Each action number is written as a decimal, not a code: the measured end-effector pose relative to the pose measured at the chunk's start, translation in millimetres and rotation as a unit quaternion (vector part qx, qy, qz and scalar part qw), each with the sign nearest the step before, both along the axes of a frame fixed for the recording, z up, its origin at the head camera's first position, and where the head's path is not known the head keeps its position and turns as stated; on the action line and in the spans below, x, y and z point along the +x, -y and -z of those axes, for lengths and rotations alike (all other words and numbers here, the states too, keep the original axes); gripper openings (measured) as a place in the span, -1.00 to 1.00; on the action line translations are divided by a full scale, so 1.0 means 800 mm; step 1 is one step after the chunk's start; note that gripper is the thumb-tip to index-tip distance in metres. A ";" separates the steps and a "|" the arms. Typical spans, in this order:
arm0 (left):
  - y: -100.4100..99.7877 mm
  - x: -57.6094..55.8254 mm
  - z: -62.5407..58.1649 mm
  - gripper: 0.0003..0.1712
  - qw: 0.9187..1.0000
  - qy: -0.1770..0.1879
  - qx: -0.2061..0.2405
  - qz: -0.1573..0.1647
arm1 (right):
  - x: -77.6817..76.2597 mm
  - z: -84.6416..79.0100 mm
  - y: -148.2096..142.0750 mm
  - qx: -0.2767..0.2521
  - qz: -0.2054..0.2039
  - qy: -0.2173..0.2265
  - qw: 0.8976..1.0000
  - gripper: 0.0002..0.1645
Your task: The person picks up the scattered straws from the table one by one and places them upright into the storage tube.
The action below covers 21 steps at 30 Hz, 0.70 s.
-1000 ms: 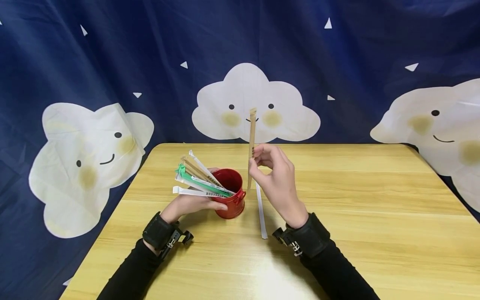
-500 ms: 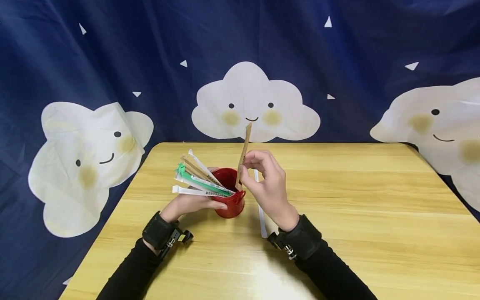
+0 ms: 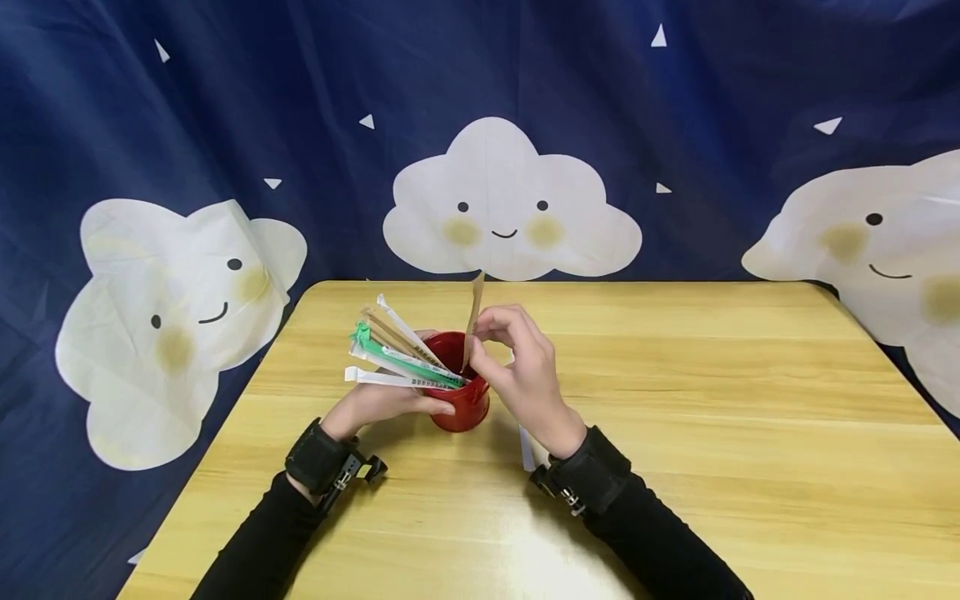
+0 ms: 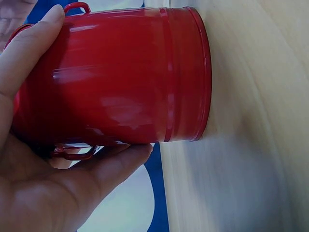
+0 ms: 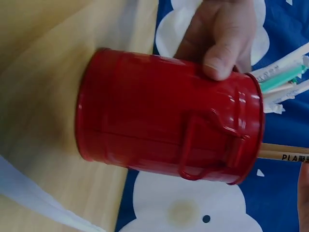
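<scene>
A small red metal bucket [image 3: 465, 408] with side handles stands on the table, and my left hand [image 3: 386, 403] grips it round its left side, thumb toward the front. Several paper-wrapped straws [image 3: 408, 364], white, brown and green, lean left out of it. Between thumb and fingertips my right hand [image 3: 523, 367] pinches a brown wrapped straw [image 3: 475, 308], nearly upright, its lower end inside the bucket mouth. Printed letters show on this brown straw [image 5: 285, 152] in the right wrist view, where it comes out past the bucket rim. The left wrist view shows the bucket wall [image 4: 116, 77] between thumb and fingers.
A white wrapped straw [image 3: 527, 450] lies on the table, partly hidden under my right hand. The wooden table [image 3: 712, 417] ends at a dark blue curtain [image 3: 315, 100] printed with smiling white clouds.
My right hand has moved left and slightly down with the brown straw, from beside the bucket to over its mouth, lowering the straw's end inside. My left hand and the bucket have stayed put.
</scene>
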<state>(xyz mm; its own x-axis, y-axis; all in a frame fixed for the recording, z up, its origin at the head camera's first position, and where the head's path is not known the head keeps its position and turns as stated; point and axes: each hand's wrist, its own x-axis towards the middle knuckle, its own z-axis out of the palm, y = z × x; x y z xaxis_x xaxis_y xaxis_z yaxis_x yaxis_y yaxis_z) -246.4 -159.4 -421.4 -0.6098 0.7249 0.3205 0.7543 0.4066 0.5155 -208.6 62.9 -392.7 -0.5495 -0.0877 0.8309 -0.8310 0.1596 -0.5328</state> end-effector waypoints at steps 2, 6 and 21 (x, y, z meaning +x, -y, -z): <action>0.001 -0.001 -0.001 -0.07 1.000 0.008 -0.007 0.003 | -0.001 0.004 0.002 0.015 0.002 0.008 1.000 -0.72; 0.002 -0.001 -0.004 -0.05 1.000 0.005 -0.018 0.008 | -0.006 0.012 0.003 0.068 0.010 0.022 0.997 -0.75; 0.004 0.007 -0.003 -0.06 0.939 -0.293 -0.180 -0.017 | -0.002 0.026 0.010 0.196 0.034 0.042 0.979 -0.76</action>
<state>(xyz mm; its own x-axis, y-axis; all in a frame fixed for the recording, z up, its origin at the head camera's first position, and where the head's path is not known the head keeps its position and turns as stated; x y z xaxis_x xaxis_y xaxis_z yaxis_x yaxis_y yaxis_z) -241.1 -162.6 -418.8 -0.4294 0.8341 0.3462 0.8490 0.5036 -0.1602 -210.5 54.9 -413.3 -0.6299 -0.3515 0.6926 -0.7675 0.4185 -0.4856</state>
